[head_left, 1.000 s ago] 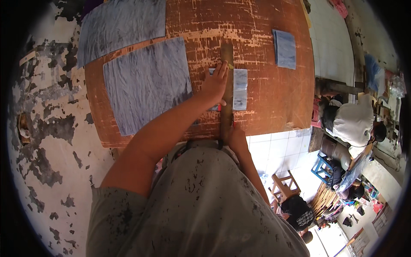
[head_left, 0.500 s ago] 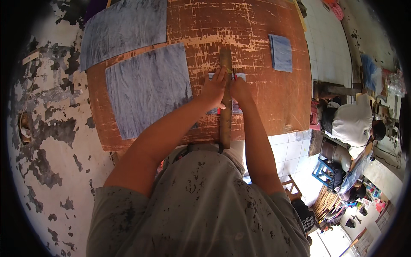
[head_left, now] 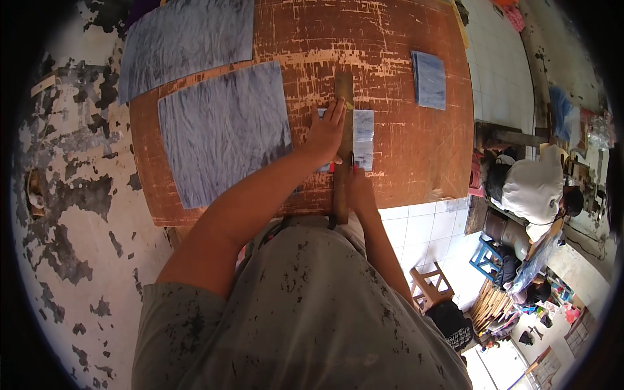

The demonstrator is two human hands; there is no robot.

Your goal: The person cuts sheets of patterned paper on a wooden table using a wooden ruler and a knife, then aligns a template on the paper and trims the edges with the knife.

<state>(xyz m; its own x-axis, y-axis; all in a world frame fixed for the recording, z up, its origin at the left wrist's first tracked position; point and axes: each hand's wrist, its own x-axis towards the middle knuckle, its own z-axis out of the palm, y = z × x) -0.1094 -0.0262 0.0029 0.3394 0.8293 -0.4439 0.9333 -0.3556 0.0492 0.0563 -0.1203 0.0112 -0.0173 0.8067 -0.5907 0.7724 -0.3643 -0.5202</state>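
Note:
My left hand (head_left: 324, 140) lies with spread fingers on a long brown straightedge (head_left: 342, 192), pressing it down. Beneath the straightedge is a small blue-grey streaked sheet (head_left: 364, 133), showing mostly along its right side. Close by the near end of that sheet, my right hand (head_left: 361, 194) is closed around a slim red cutter (head_left: 355, 167), its tip against the right edge of the straightedge. Most of the cutter is hidden by the fingers. A small red thing (head_left: 332, 167) shows beside my left thumb; its kind is unclear.
The worn brown board (head_left: 416, 156) carries a large blue-grey sheet (head_left: 224, 133) at left, another (head_left: 188, 49) behind it, and a small stack of cut pieces (head_left: 429, 80) at right. A peeling wall stands left. On the right are a seated person (head_left: 536, 185), a brown stool (head_left: 430, 286) and a blue stool (head_left: 487, 259).
My right hand has drawn the cutter toward me along the straightedge, from the sheet's far end to its near end. My left hand and the straightedge stay in place.

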